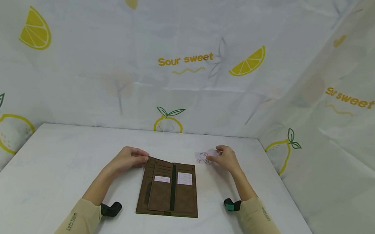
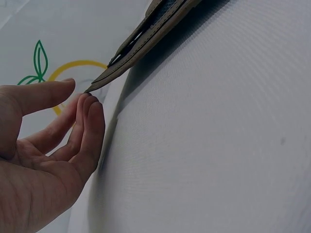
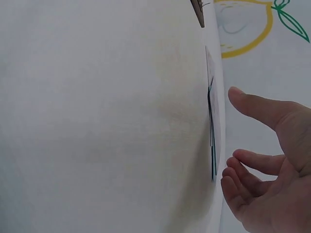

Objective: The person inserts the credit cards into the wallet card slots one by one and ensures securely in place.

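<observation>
A brown wallet (image 1: 159,196) lies spread on the table, with pale slips showing in both halves and a dark strip down its middle. My left hand (image 1: 131,158) is at its raised far left corner. In the left wrist view, the fingertips (image 2: 91,99) touch that corner from below, while the thumb stands a little apart from it. To the wallet's right, my right hand (image 1: 226,158) hovers beside thin printed cards (image 1: 200,157), which overlap each other. Thumb and fingers are spread apart in the right wrist view, with the cards (image 3: 212,116) seen edge-on beyond the fingertips.
The white table (image 1: 69,166) meets a lemon-printed cloth (image 1: 92,97) at the back and on the right. Black wrist devices (image 1: 111,209) sit at both sleeve cuffs, low over the table.
</observation>
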`<state>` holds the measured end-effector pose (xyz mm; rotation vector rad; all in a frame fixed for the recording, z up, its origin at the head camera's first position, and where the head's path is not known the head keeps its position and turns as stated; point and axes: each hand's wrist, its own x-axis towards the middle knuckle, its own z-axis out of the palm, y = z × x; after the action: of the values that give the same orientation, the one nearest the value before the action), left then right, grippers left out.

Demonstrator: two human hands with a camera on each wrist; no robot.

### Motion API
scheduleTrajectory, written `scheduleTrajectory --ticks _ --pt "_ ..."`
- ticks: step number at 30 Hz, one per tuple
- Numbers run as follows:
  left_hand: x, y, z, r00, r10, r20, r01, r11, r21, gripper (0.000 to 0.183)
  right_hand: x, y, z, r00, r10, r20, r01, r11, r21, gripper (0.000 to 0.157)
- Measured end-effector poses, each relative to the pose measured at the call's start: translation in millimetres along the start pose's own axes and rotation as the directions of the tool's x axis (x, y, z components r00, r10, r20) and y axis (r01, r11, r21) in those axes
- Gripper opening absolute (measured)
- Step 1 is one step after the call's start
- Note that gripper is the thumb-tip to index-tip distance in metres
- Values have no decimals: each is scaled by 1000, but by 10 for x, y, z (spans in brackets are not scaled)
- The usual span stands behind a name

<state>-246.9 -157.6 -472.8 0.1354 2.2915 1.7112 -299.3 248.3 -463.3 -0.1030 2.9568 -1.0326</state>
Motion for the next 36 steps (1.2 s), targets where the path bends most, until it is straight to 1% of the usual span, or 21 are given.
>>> scheduleTrajectory --ticks 5,7,10,13,16,20,23,29,33,36 --pt "-5 -2 -6 1000 -1 4 1 1000 -6 35 -9 31 21 1000 18 -1 -18 994 -110 79" --pt "-6 -4 -8 1000 0 3 0 1000 -5 35 -9 24 25 1000 8 1 -8 990 -141 81" --pt "-9 -4 -12 1000 0 -3 0 1000 5 35 7 24 27 1000 1 11 1 987 -160 82" --pt "-5 -5 -5 1000 -3 -4 3 1000 9 35 27 35 14 999 17 27 -12 986 -164 81" --pt "3 -8 1 1000 -6 -3 6 1000 6 35 31 46 0 998 44 34 -38 987 -153 82" --pt "11 -15 -1 1000 -9 -4 9 1000 -2 35 23 59 -6 998 47 31 -43 990 -134 84" --pt "10 -16 -4 1000 -7 -6 7 1000 0 35 13 66 -9 999 44 18 -42 993 -108 84" --pt "6 -13 -2 1000 -6 -3 6 1000 0 36 -17 71 -7 998 69 -13 -70 995 -67 84" --pt "9 -20 -6 1000 -4 0 4 1000 -7 36 -17 95 0 998 54 -39 -55 998 -40 83" --pt "11 -22 -5 1000 -5 1 5 1000 -17 35 -4 121 6 997 19 -78 -20 1000 -7 77"
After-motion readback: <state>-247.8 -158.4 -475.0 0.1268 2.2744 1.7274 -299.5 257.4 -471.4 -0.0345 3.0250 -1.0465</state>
